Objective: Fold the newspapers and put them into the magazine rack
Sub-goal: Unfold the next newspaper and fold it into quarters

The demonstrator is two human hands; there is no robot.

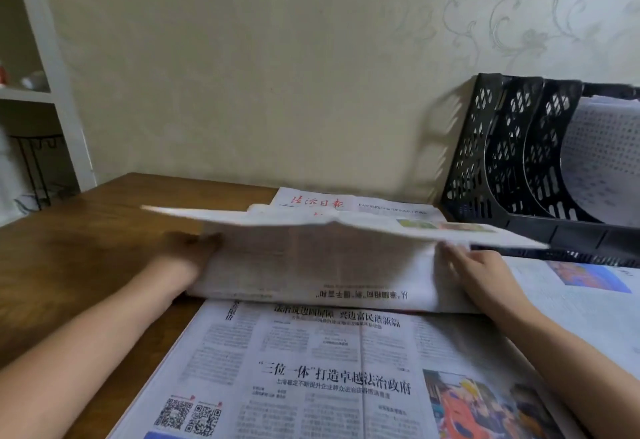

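A folded newspaper (311,258) is lifted between both hands, its far half raised and roughly level above the table. My left hand (188,251) grips its left edge, fingers partly hidden under the paper. My right hand (474,265) holds its right edge with fingers reaching under the raised sheet. Beneath it, an open newspaper (329,369) lies flat toward me. Another paper with a red masthead (315,201) lies behind. The black perforated magazine rack (512,161) stands at the back right against the wall, with paper (602,161) in its rightmost slot.
The wooden table (76,248) shows bare at the left. More newspaper sheets (581,286) lie at the right, in front of the rack. A white shelf unit (45,58) stands beyond the table's left corner. The wallpapered wall runs close behind.
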